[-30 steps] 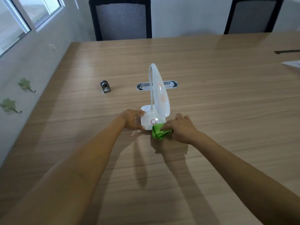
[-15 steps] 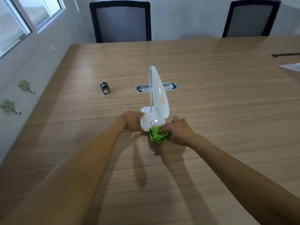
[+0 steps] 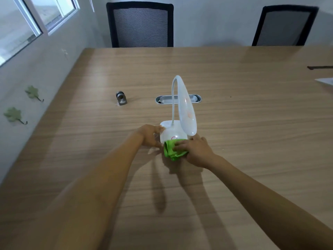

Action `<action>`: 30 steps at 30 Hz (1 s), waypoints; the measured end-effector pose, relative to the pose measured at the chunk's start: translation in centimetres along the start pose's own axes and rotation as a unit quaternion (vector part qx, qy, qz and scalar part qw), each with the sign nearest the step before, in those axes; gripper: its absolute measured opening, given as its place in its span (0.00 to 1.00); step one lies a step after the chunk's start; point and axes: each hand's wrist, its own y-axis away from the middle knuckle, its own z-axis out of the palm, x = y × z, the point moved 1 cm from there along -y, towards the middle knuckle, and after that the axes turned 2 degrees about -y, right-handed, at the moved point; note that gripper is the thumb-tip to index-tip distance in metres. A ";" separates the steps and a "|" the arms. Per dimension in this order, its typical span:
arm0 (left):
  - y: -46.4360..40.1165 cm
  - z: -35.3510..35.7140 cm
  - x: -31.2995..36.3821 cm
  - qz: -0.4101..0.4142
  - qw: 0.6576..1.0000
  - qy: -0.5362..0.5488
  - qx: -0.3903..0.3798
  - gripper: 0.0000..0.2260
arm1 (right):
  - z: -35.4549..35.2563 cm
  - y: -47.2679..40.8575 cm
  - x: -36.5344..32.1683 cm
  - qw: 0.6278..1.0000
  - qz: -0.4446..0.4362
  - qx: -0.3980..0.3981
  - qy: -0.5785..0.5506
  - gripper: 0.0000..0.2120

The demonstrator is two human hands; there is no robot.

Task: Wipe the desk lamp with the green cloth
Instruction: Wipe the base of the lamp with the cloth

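A white desk lamp [image 3: 173,131] stands on the wooden table [image 3: 252,123], its thin neck arching up and its long oval head hanging over the rounded base. My left hand [image 3: 150,135] grips the left side of the base. My right hand [image 3: 195,148] presses a bunched green cloth [image 3: 171,150] against the front of the base, partly covering the red ring button there.
A small metal cylinder fitting [image 3: 121,98] lies left of the lamp. A silver cable slot [image 3: 162,99] is set in the table behind it. Two black mesh chairs [image 3: 140,24] stand at the far edge. A dark strip [image 3: 319,67] and paper [image 3: 325,81] lie at the far right.
My right hand has slid the green cloth leftward and up onto the front of the lamp base, covering part of the ring button. My left hand stays on the base.
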 end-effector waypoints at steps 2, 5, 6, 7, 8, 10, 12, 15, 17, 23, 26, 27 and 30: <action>-0.1 -0.1 -0.1 0.004 1.000 -0.015 -0.002 0.38 | -1.1 0.6 0.5 1.000 0.018 0.023 -0.011 0.24; -0.1 -0.2 -0.2 0.011 1.000 -0.020 -0.010 0.38 | -3.0 -0.9 0.8 0.989 0.099 0.109 -0.033 0.22; -0.1 -0.2 -0.3 0.012 1.000 -0.020 -0.013 0.38 | -3.1 -1.4 0.7 0.985 0.120 0.120 -0.042 0.21; -0.1 -0.2 -0.3 0.013 1.000 -0.019 -0.013 0.38 | -3.0 -1.8 0.4 0.984 0.133 0.108 -0.046 0.21; -0.1 -0.2 -0.3 0.012 1.000 -0.018 -0.013 0.38 | -2.6 -1.9 0.3 0.986 0.136 0.084 -0.050 0.21; -0.2 -0.2 -0.3 0.011 1.000 -0.016 -0.014 0.39 | -1.4 -1.5 0.2 0.991 0.118 0.043 -0.055 0.25; -0.2 -0.2 -0.3 0.010 1.000 -0.016 -0.012 0.39 | -0.5 -0.6 0.7 0.996 0.077 0.032 -0.033 0.29; -0.3 -0.1 -0.4 0.009 1.000 -0.022 -0.007 0.39 | -0.5 0.3 1.6 0.999 0.028 0.013 0.010 0.29; -0.3 -0.1 -0.4 0.010 0.999 -0.032 -0.010 0.39 | -1.7 0.0 1.5 0.998 0.037 0.044 0.004 0.28; -0.5 0.2 -0.4 0.014 1.000 -0.026 0.005 0.33 | -1.3 -2.9 -0.9 0.991 0.083 0.060 -0.087 0.22; -0.4 0.2 -0.4 0.005 1.000 -0.017 0.016 0.34 | 0.4 -2.8 -1.1 0.999 0.039 0.018 -0.014 0.22; -0.3 0.3 -0.4 0.002 1.000 0.000 0.023 0.34 | 0.3 -2.3 -0.9 0.999 0.023 0.013 0.018 0.20; 0.2 0.9 -0.5 -0.003 0.998 0.038 0.055 0.35 | -0.5 -0.1 -0.1 0.999 0.014 -0.012 0.045 0.21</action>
